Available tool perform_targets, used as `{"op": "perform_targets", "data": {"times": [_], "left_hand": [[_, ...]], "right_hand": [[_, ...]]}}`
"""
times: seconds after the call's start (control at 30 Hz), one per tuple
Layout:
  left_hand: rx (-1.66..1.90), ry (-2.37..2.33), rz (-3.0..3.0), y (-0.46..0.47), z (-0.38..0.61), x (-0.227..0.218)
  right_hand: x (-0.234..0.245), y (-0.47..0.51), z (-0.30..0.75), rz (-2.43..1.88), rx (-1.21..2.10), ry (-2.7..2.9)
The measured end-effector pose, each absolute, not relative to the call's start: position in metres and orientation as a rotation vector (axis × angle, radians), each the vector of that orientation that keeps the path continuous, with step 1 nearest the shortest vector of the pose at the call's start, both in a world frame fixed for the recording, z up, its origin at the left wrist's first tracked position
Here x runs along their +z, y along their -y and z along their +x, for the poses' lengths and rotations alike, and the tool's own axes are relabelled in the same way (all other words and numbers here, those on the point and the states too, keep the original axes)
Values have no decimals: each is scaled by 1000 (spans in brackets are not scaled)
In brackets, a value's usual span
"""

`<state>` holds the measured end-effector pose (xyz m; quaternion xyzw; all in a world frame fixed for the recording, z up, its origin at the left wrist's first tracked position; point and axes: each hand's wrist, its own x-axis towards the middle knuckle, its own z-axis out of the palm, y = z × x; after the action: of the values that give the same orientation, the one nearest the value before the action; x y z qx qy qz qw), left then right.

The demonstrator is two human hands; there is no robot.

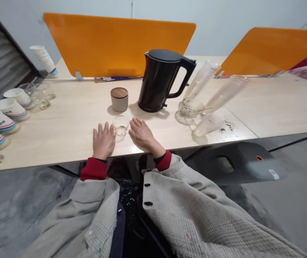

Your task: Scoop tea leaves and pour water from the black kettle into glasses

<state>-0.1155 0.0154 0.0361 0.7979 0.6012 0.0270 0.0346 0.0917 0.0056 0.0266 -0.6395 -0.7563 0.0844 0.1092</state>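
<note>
A small clear drinking glass [120, 126] with a little clear liquid in the bottom stands upright near the front edge of the pale wood tabletop [70, 125], between the person's two hands. The left hand [103, 140] and right hand [142, 133] both lie palm down on the tabletop, open and holding nothing, with the fingers loosely apart. The fingertips of each hand sit just beside the glass; whether they touch it is hard to tell. Red cuffs [94, 168] show at the wrists, below the sleeves of a grey woven coat [188, 204]. Just behind the glass stands a small ceramic jar [119, 99] with a wooden lid, and beside that, a black electric kettle [156, 81] with its handle toward the right. Further right are a glass mug [208, 124] lying on its side, a glass strainer cup [189, 109], and two tall clear glasses [201, 80] that lean, slightly blurred, above them. Dark tea leaves [227, 126] are scattered near the front edge there. Toward the left edge of the tabletop sit a row of white striped cups [12, 109], some small glass cups [36, 95], and a stack of white paper cups [43, 59] at the far corner. Orange divider panels [115, 43] rise along the back edge.
</note>
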Motion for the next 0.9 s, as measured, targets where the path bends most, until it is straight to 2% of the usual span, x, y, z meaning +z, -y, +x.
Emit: {"op": "perform_targets", "data": {"times": [0.9], "left_hand": [[146,-1886,2442,-5,-115,27]], "right_hand": [[29,2,82,-1973,256,2303]]}}
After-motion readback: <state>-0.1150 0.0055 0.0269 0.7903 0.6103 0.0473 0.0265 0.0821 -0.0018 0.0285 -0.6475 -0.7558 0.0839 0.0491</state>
